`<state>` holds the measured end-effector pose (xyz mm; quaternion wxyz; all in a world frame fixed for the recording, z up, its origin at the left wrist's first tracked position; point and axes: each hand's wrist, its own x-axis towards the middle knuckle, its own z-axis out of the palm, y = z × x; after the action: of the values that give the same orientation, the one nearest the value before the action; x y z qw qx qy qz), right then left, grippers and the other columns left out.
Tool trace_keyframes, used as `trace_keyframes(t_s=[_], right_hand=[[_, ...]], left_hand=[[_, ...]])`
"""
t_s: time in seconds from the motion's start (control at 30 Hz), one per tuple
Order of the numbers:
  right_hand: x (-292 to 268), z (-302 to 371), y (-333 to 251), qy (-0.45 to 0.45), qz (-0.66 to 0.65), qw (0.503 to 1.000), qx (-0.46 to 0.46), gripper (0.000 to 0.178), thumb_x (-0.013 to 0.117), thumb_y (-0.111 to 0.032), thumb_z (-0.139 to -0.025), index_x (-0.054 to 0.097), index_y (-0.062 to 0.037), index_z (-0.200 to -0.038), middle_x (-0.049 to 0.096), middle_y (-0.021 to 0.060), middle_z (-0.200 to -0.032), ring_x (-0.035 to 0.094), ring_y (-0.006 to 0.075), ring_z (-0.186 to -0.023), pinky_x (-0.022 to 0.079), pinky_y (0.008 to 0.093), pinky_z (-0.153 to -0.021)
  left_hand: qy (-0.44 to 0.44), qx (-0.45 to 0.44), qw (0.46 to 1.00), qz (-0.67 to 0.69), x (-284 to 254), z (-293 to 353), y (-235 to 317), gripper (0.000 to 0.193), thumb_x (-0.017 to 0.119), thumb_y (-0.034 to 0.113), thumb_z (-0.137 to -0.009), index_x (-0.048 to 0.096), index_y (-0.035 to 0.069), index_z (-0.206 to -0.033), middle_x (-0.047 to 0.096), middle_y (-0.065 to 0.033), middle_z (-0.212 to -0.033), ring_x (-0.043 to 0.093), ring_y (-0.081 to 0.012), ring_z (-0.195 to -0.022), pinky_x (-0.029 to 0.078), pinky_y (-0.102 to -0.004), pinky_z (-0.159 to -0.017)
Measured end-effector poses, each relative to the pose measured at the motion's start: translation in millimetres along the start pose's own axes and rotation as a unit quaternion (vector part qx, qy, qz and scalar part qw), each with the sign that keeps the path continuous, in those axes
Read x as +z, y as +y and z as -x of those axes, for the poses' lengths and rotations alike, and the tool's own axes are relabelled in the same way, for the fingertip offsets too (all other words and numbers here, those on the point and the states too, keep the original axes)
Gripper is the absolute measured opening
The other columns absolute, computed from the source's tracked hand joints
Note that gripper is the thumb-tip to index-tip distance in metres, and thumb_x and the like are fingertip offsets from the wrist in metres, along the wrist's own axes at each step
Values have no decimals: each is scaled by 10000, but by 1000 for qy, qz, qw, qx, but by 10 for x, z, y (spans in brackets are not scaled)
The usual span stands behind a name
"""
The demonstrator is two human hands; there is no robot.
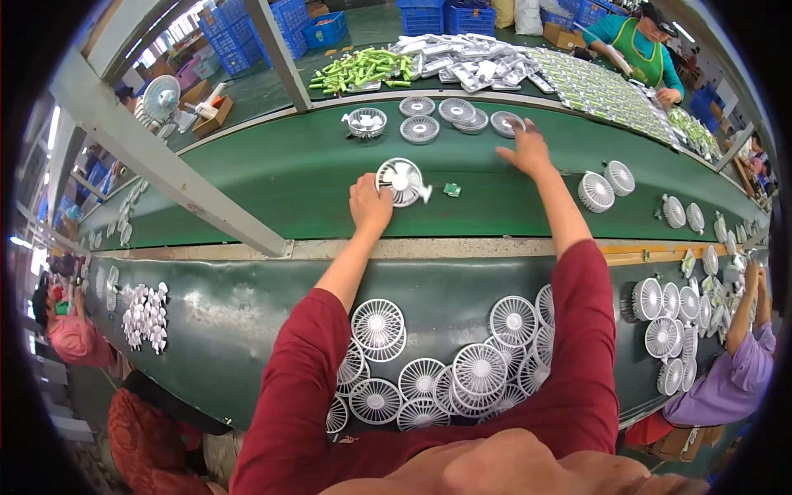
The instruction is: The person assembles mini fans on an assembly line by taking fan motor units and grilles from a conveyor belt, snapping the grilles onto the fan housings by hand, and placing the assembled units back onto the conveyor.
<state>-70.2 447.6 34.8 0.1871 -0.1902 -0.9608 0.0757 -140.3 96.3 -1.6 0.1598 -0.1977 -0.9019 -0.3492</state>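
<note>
On the green belt, my left hand (370, 206) is closed on the left edge of a small white fan head (401, 183) whose blades show inside its round frame. Farther off to the right, my right hand (528, 150) reaches over the belt with thumb and fingers apart. Its fingertips overlap the edge of a round fan grille (502, 124); whether they touch it I cannot tell. Between the hands lies a small green circuit board (452, 190). Several more grilles (420, 129) and another fan head with blades (366, 123) rest along the belt's far side.
Many white grilles (426, 378) lie on the dark near table (239, 330) before me. A grey metal post (177, 153) slants across the left. White blades (146, 317) are heaped at left. Co-workers sit on both sides, and one in a green apron (637, 56) works across the belt.
</note>
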Motion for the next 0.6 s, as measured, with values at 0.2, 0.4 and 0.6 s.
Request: trace_keyframes(t_s=[0.2, 0.4, 0.6], right_hand=[[329, -530, -481, -83, 31, 995, 55, 842, 668, -661, -695, 339, -367, -1412, 344, 148, -1455, 322, 406, -1329, 269, 695, -980], [440, -557, -426, -58, 95, 992, 59, 602, 530, -598, -850, 420, -291, -1356, 555, 118, -1259, 445, 343, -1230, 325, 656, -930], [356, -201, -61, 27, 158, 987, -19, 482, 610, -226, -775, 534, -253, -1251, 657, 65, -1019, 587, 306, -1007, 495, 529, -748]], left_hand=[[-16, -14, 996, 84, 37, 31, 92, 207, 439, 152, -889, 517, 74, -1065, 628, -227, -885, 586, -431, -842, 426, -545, -741], [-27, 7, 992, 124, -67, 56, 81, 186, 450, 125, -889, 511, 73, -1057, 629, -221, -879, 588, -428, -835, 439, -533, -718], [-64, 71, 990, 100, -558, 144, -120, 206, 456, 100, -902, 525, 75, -1095, 630, -198, -884, 602, -396, -837, 459, -493, -724]])
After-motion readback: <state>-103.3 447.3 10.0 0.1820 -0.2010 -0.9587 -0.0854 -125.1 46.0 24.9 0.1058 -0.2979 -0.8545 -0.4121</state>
